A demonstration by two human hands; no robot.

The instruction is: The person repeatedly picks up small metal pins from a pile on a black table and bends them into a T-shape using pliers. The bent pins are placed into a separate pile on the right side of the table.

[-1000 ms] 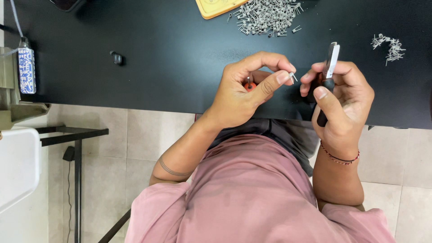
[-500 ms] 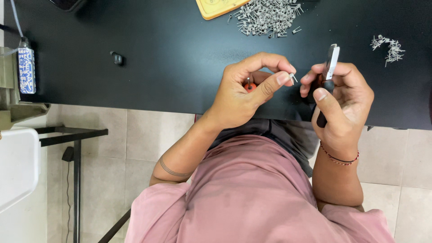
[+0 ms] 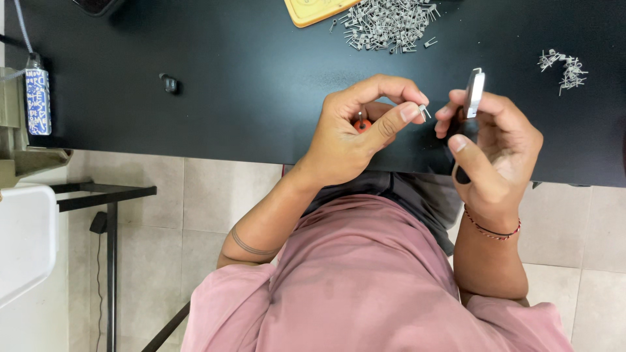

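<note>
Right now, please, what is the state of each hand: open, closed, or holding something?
Left hand: closed, pinching a small metal piece at its fingertips; an orange thing sits in its palm.
Right hand: closed on a slim black and silver tool.

1. A loose dusty-pink short-sleeved shirt covers the torso.
2. A thin red cord bracelet circles the right wrist.
3. A narrow dark band rings the left forearm.
4. Dark grey trousers show at the lap.

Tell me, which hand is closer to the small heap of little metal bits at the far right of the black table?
The right hand. It sits just below and left of the small heap of metal bits, holding a slim black-and-silver tool. The left hand is farther left, pinching one tiny metal piece.
</note>
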